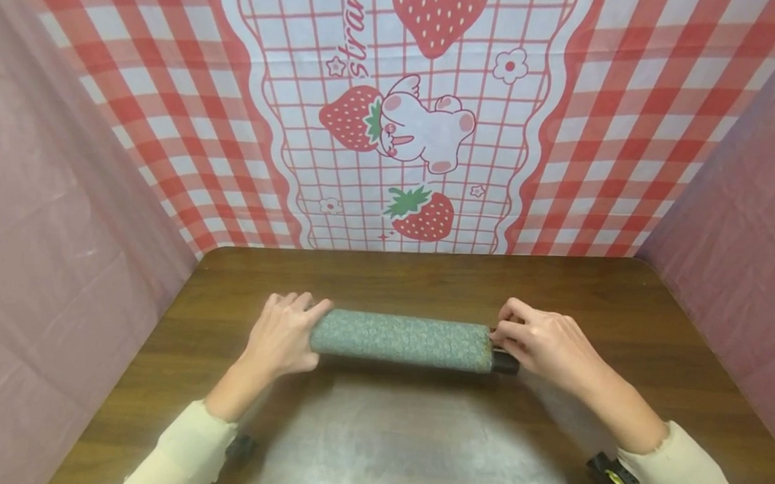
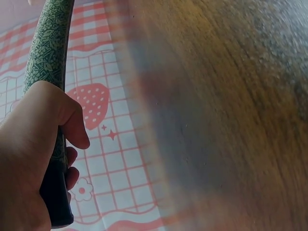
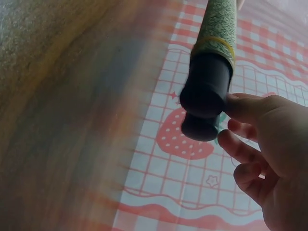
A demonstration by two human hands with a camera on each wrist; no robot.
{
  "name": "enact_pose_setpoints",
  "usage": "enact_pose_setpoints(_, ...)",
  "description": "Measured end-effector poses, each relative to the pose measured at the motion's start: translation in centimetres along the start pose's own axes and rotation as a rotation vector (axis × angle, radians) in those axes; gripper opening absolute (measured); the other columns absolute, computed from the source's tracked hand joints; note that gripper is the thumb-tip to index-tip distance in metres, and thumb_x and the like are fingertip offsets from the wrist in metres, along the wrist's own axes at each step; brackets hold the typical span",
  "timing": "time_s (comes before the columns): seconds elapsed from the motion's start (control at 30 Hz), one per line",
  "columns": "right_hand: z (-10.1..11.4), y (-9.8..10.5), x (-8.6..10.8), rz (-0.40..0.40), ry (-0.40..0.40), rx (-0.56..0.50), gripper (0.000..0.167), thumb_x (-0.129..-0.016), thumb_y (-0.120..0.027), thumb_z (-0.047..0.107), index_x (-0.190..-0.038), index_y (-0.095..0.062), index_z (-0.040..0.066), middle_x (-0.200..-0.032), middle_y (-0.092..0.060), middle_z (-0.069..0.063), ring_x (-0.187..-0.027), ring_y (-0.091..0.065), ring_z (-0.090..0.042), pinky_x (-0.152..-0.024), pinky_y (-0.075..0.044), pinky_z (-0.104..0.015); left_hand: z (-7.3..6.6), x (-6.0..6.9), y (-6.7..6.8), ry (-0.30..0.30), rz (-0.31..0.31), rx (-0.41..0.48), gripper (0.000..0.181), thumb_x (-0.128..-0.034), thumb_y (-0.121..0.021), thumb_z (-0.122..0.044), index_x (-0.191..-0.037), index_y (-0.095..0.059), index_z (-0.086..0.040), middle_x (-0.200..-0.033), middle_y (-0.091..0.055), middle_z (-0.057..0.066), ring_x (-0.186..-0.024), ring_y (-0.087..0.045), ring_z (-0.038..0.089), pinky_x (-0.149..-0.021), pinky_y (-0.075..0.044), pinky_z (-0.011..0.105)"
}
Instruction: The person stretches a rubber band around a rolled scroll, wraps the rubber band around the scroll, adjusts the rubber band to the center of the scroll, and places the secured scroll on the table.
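A rolled-up scroll [image 1: 409, 340] with a green floral cover lies crosswise in front of me, held up over the table. My left hand [image 1: 284, 331] grips its left end; in the left wrist view the thumb and fingers wrap round the roll [image 2: 50, 53], and a black end knob [image 2: 57, 197] sticks out below. At the other end, two black knobs [image 3: 206, 89] project past a yellow rubber band [image 3: 216, 43] round the cover. The right hand [image 1: 546, 345] has its thumb and curled fingers at these knobs; exactly what the fingertips pinch is partly hidden.
The brown wooden table [image 1: 261, 272] has a pale glare near its front. Behind it hangs a red-and-white strawberry cloth [image 1: 285, 193]; pink cloth walls [image 1: 752, 181] stand at both sides. Dark wrist-worn devices [image 1: 612, 472] show below the forearms.
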State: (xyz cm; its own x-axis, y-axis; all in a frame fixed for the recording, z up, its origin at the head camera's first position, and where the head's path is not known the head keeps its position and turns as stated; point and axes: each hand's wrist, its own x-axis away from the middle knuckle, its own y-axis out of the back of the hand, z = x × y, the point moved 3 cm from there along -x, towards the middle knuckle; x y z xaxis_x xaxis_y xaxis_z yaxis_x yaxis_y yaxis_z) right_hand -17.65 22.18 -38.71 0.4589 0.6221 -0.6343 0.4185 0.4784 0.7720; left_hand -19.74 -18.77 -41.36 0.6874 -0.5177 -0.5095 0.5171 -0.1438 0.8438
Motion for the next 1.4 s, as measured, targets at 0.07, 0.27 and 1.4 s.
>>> enact_pose_setpoints(0.07, 0.1, 0.1, 0.0, 0.018, 0.008, 0.009, 0.029, -0.076, -0.097, 0.007, -0.089, -0.078, 0.026, -0.096, -0.067, 0.011, -0.061, -0.057, -0.001, -0.049, -0.039, -0.02, 0.0, 0.1, 0.0, -0.01, -0.005, -0.007, 0.072, -0.054, -0.089, -0.021, -0.125, -0.076, -0.017, -0.097, -0.077, 0.008, -0.083, -0.072, 0.032, -0.074, -0.054, 0.044)
enact_pose_setpoints(0.27, 0.6, 0.1, -0.2, 0.067, 0.058, 0.061, 0.03, -0.08, -0.091, 0.003, -0.091, -0.074, 0.025, -0.095, -0.066, 0.01, -0.065, -0.058, -0.003, -0.047, -0.036, -0.02, -0.1, 0.0, 0.2, -0.019, 0.005, -0.013, 0.072, -0.0549, -0.089, -0.021, -0.125, -0.076, -0.017, -0.098, -0.078, 0.009, -0.084, -0.073, 0.032, -0.074, -0.054, 0.043)
enact_pose_setpoints(1.4, -0.1, -0.1, -0.9, 0.239, 0.025, 0.115, 0.029, -0.091, -0.089, 0.011, -0.106, -0.068, 0.024, -0.098, -0.061, 0.008, -0.08, -0.051, -0.005, -0.051, -0.027, -0.017, 0.5, 0.0, 0.6, -0.169, -0.108, 0.034, 0.075, -0.0473, -0.09, -0.021, -0.121, -0.077, -0.019, -0.095, -0.073, 0.005, -0.08, -0.069, 0.027, -0.073, -0.056, 0.041)
